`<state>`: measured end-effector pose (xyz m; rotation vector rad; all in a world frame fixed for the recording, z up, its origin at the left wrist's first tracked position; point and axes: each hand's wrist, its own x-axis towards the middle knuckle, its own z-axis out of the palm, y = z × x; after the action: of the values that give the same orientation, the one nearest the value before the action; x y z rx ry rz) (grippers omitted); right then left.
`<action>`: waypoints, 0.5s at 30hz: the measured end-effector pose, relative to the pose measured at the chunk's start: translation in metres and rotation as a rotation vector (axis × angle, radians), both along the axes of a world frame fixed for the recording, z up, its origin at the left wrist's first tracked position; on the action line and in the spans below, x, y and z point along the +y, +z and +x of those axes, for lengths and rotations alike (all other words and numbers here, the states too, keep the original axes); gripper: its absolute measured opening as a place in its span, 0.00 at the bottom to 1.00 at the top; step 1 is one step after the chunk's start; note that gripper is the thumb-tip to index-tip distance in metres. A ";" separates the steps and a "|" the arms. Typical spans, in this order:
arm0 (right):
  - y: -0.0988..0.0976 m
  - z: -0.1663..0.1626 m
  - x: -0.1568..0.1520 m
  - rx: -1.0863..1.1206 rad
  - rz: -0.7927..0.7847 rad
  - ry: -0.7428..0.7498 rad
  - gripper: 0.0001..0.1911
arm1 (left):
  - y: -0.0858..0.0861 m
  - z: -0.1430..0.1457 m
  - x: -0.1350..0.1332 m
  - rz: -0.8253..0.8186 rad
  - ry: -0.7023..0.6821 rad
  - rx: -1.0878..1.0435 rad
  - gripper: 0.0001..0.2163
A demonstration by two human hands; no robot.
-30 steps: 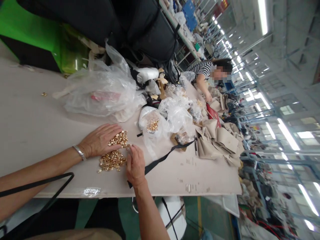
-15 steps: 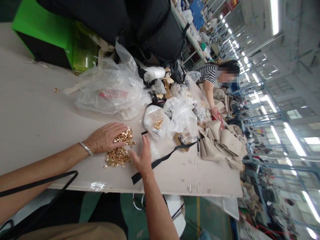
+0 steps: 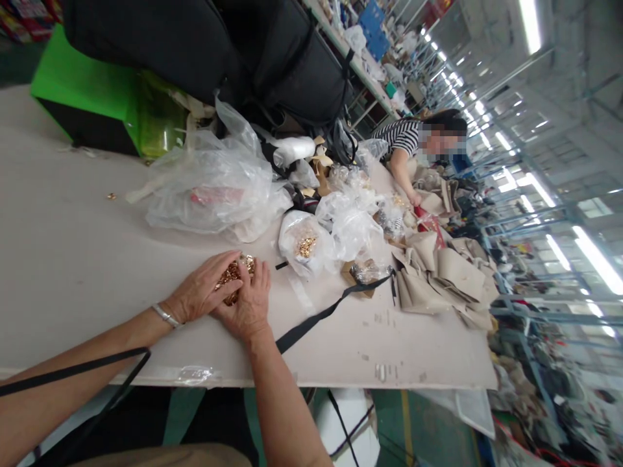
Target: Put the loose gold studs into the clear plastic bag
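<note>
Where left hand point(image 3: 202, 292) meets right hand point(image 3: 246, 305) — gold fittings point(image 3: 234, 275) between.

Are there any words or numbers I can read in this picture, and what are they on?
None can be read.
Red patch inside the big clear plastic bag: may be a label, too blurred to read.
Small dark marks on the pale table top: too small to read.
Heap of small gold metal pieces under the left hand and right hand: no writing shows.
</note>
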<state>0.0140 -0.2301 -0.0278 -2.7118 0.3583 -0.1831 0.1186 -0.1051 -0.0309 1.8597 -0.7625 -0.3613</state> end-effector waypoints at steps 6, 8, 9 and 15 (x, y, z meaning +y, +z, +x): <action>0.000 0.032 -0.004 -0.183 0.562 -0.176 0.26 | -0.007 -0.028 -0.021 -0.057 0.283 0.144 0.35; 0.003 0.037 0.001 -0.251 0.631 -0.239 0.21 | -0.006 -0.034 -0.030 -0.080 0.370 0.209 0.34; 0.005 0.039 0.004 -0.290 0.675 -0.276 0.20 | -0.006 -0.035 -0.033 -0.087 0.401 0.243 0.34; 0.013 0.050 0.015 -0.476 1.022 -0.531 0.17 | -0.010 -0.026 -0.032 -0.102 0.369 0.369 0.21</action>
<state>0.0641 -0.2151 -0.0147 -1.4743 0.7586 -0.5872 0.0925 -0.1372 -0.0412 1.7264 -0.1782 -0.4029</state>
